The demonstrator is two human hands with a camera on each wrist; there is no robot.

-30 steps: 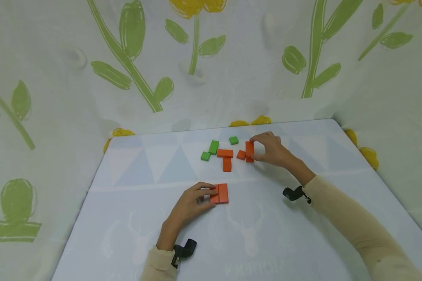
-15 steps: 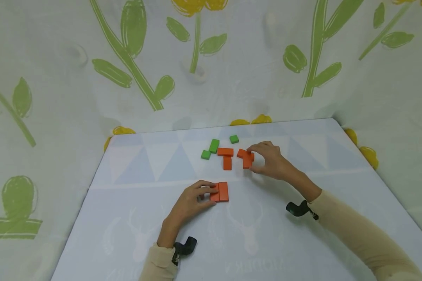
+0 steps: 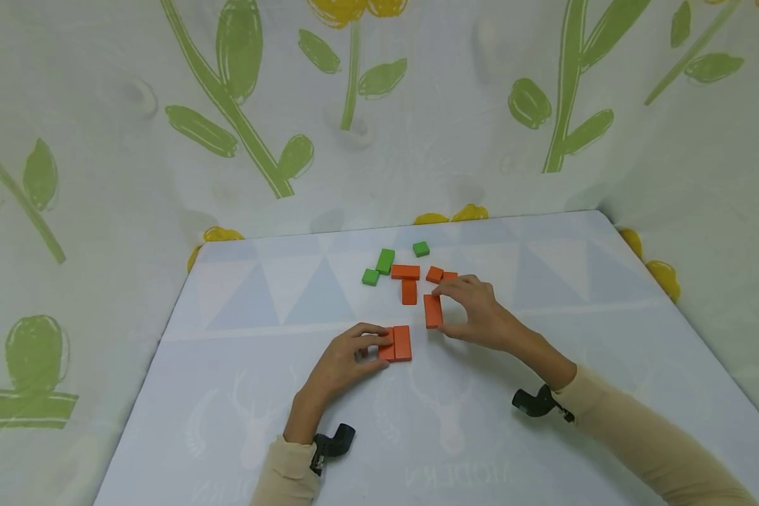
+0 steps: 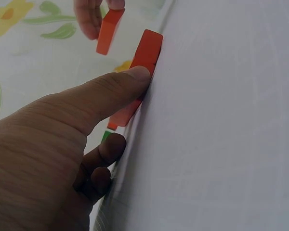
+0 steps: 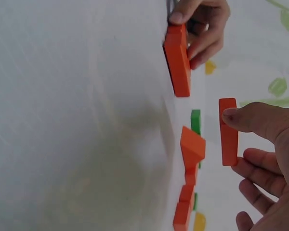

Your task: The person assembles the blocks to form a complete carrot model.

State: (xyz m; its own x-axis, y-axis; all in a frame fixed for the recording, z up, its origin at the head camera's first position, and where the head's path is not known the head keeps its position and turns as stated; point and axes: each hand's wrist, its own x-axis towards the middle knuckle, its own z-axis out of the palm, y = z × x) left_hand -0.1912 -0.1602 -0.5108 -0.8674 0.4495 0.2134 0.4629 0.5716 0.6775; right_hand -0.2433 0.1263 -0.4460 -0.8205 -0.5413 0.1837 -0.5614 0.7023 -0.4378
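The long orange block [image 3: 433, 311] is hanging just above the bench [image 3: 544, 422], pinched at its far end by the right hand [image 3: 474, 313], whose fingers [image 5: 241, 117] are curling narrow around it, thumb on one face and fingertips on the other. The right wrist view is showing it clear of the surface, with the other pieces well behind it.

At about eight o'clock from that block, near it but apart, the orange pair [image 3: 397, 344] is lying flat, two long blocks side by side and touching. The left hand [image 3: 344, 362] is resting against the pair's left edge, its thumb [image 4: 120, 89] pressing on the near block and its fingers curling loosely around that side.

At twelve o'clock from the held block, a loose cluster is sitting farther up the bench: an orange T shape [image 3: 407, 280] made of two long blocks, a small orange piece [image 3: 434, 274] just right of it, and three green blocks [image 3: 384, 261] at about eleven o'clock.

A flowered cloth [image 3: 228, 105] is standing around the bench on three sides.
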